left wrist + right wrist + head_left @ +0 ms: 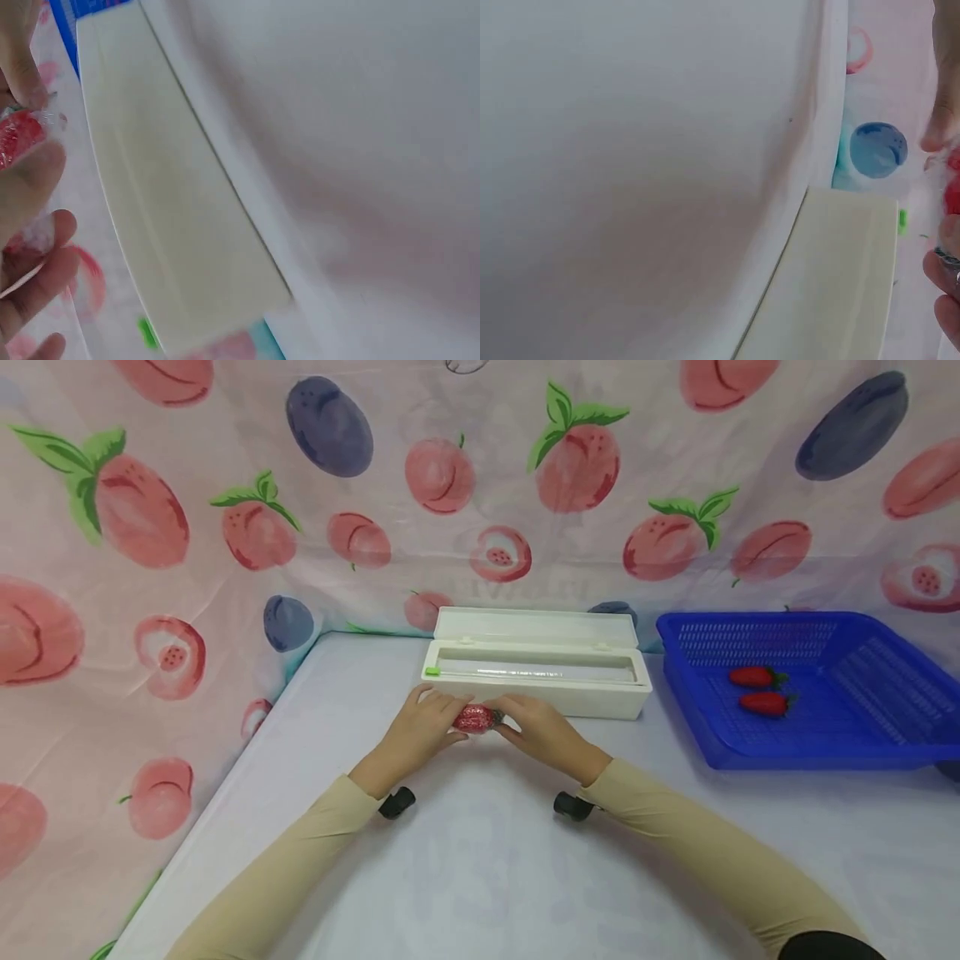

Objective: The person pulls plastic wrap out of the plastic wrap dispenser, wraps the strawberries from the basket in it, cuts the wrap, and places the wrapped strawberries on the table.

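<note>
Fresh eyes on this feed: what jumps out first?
Probably the bright blue basket at the head view's right, with two red strawberries lying in it. Next, the shiny, film-wrapped strawberry held between the left hand and the right hand, in front of the open white box.

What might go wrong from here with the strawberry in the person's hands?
The strawberry, held between the left hand and right hand, might slip if a grip loosens. Its clear wrap looks crinkled and could come loose. The hands are close to the white box, so a knock might shift it.
</note>
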`<state>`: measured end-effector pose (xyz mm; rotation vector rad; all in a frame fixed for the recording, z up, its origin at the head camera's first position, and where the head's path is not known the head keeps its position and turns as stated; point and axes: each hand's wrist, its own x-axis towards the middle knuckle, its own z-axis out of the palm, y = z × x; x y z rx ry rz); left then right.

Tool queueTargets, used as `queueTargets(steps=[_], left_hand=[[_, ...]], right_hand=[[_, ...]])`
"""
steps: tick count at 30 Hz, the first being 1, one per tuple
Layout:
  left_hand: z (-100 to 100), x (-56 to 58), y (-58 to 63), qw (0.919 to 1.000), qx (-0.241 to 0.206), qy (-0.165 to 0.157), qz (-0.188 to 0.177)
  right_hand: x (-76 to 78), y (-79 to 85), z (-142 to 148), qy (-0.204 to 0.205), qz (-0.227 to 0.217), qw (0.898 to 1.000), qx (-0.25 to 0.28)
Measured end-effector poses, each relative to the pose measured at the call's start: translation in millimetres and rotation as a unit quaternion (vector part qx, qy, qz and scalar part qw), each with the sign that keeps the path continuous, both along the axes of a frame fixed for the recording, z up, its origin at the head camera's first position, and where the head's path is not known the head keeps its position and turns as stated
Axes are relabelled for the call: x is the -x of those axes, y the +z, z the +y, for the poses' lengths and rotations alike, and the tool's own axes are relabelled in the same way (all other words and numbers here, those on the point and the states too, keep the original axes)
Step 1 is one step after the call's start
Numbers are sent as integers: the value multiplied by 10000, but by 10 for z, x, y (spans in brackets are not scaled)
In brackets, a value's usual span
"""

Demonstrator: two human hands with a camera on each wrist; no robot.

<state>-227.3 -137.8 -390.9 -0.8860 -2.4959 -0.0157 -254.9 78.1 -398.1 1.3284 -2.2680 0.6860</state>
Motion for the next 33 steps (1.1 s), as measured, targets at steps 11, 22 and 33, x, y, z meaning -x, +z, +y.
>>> queueTargets(steps=[11, 22, 33], left_hand=[[-735, -55, 79, 9981, -205, 407, 404], [-1265, -59, 23, 9933, 99, 1036, 508], [-1525, -99, -48, 9814, 235, 1854, 447]], right_hand=[[110, 29, -738, 190, -113, 9995, -234], [282, 11, -1409, 51, -281, 9966, -779], [440, 1, -2011, -89, -181, 9907, -1348]])
